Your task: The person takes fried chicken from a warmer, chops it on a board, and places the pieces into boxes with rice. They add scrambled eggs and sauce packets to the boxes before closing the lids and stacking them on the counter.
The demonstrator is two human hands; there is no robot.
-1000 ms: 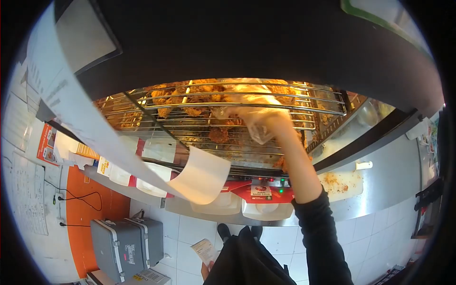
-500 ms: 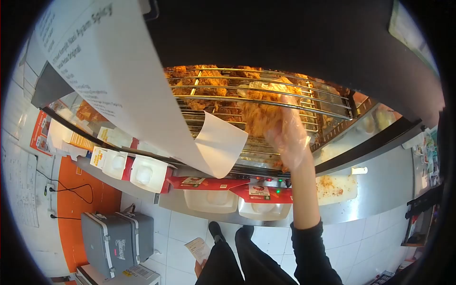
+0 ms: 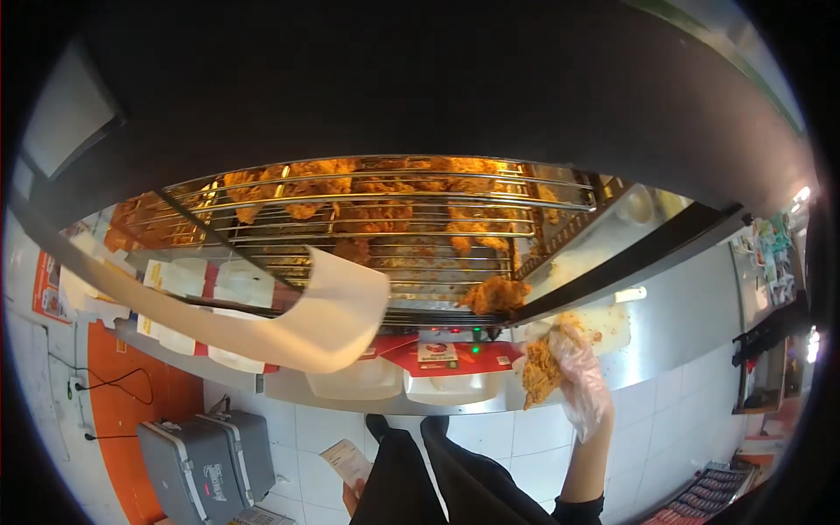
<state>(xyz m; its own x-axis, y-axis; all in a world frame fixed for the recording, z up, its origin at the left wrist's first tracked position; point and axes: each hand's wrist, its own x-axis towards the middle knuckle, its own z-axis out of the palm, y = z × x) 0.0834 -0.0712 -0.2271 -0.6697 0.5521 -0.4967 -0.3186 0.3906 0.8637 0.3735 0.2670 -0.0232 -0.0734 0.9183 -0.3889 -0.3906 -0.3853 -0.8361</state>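
My right hand [image 3: 584, 378], in a clear plastic glove, grips a piece of fried chicken [image 3: 541, 374] just outside the warming cabinet, above the front edge of the counter. Inside the cabinet, more fried chicken [image 3: 317, 185] lies on and beneath the wire racks [image 3: 420, 199]. One separate chicken piece [image 3: 495, 296] rests by the cabinet's lower front opening. Low down by my leg, my left hand [image 3: 350, 497] is closed on a small printed paper slip [image 3: 346, 460]; most of that hand is out of frame.
Red-and-white open boxes [image 3: 455, 360] line the counter below the cabinet. A long curling paper strip [image 3: 337, 306] hangs in front of the racks. A crumb-covered board [image 3: 612, 325] lies to the right. Grey cases [image 3: 206, 464] stand on the floor at left.
My right hand has come out of the cabinet, down and to the right, bringing the chicken piece. The view has shifted, and the hanging paper has swung. My left hand still holds its slip.
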